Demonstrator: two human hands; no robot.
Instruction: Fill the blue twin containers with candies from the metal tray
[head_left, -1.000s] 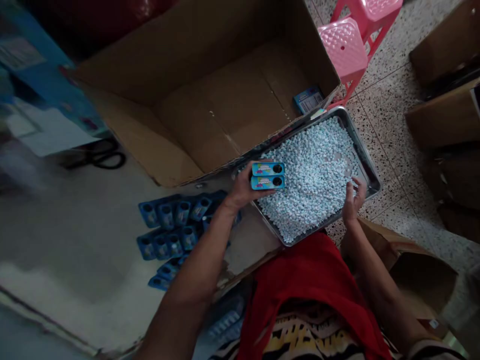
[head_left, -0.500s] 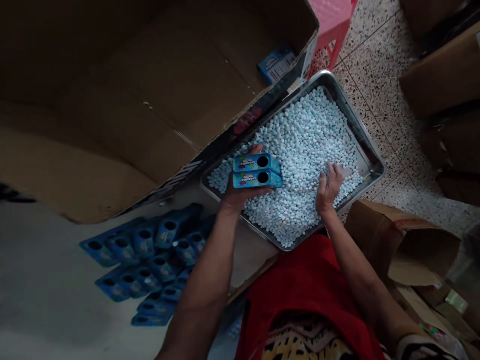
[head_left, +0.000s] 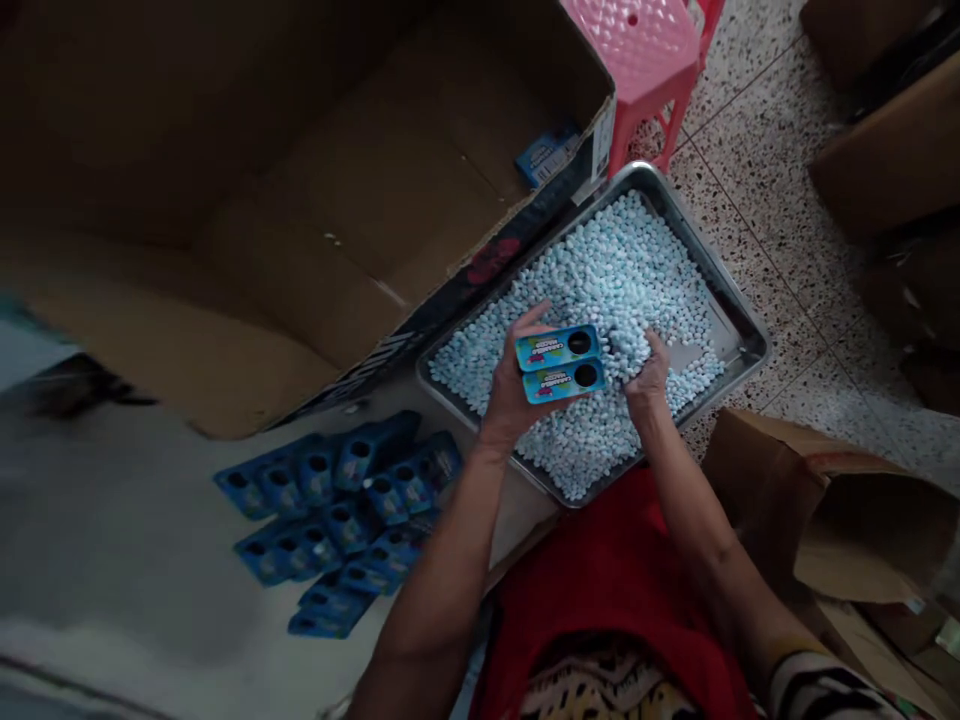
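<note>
My left hand is wrapped round two small blue boxes held side by side, each with a round dark hole at its right end. They are above a metal tray heaped with small pale blue and white candies. Close to the right of the boxes, my right hand holds a scooped heap of candies, its fingers partly hidden under them.
A large open cardboard box stands at the upper left, a blue packet inside. Several blue boxes with holes stand at the lower left. A pink stool is behind the tray; an open brown carton lies at the right.
My right hand has gathered candies and lifted them beside the boxes. My left hand has moved right with the two boxes, closer to my right hand. The view has shifted slightly.
</note>
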